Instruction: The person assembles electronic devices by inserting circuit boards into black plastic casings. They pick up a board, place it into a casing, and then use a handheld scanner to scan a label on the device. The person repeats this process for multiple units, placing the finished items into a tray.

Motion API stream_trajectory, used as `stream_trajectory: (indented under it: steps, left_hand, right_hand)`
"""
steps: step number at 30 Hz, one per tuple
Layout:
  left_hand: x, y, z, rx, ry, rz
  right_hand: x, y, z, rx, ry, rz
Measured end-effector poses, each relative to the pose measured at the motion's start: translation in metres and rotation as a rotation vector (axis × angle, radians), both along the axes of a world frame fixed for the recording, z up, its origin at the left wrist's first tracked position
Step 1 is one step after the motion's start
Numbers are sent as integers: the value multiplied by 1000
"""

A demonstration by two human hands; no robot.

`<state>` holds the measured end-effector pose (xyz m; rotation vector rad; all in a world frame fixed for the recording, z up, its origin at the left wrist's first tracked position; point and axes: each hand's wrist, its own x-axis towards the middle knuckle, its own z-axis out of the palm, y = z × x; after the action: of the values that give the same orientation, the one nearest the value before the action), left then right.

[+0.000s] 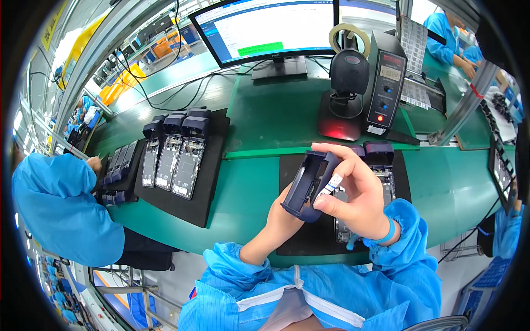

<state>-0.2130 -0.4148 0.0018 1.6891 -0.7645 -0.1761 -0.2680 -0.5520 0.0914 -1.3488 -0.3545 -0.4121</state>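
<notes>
A dark navy plastic housing (307, 190), hollow and open-faced, is tilted between my two hands above the bench. My left hand (282, 218) grips it from below and behind, its fingers mostly hidden by the part. Around the right side curls my right hand (361, 190), with fingertips near the top edge and the thumb near the lower corner. A small white printed label (333, 182) shows between that thumb and the fingers, along the housing's side; whether it is stuck down I cannot tell. Partly covered by my right hand, circuit-board units (385, 177) with dark caps lie beneath.
Under those units is a black mat (290, 243). Another black mat (205, 199) at left carries several board units (189, 165). A barcode scanner (349, 71), a control box (385, 83) and a monitor (270, 30) stand behind. A co-worker (66, 204) in blue sits at left.
</notes>
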Motion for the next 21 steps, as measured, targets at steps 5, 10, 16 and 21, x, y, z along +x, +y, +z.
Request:
stream_trajectory:
  steps: [5,10,16,21]
  left_hand:
    - [-3,2,5,-34,-29,17]
    - [4,26,-9,-158,329,28]
    - [15,36,-17,-420,609,-69]
    - [14,32,-34,-284,754,-101]
  right_hand:
    - [15,-22,5,193,224,189]
    - [31,-77,62,-376,-311,-477]
    - [77,-97,264,-1042,-1027,-955]
    - [161,-102,331,-1396,-536,-838]
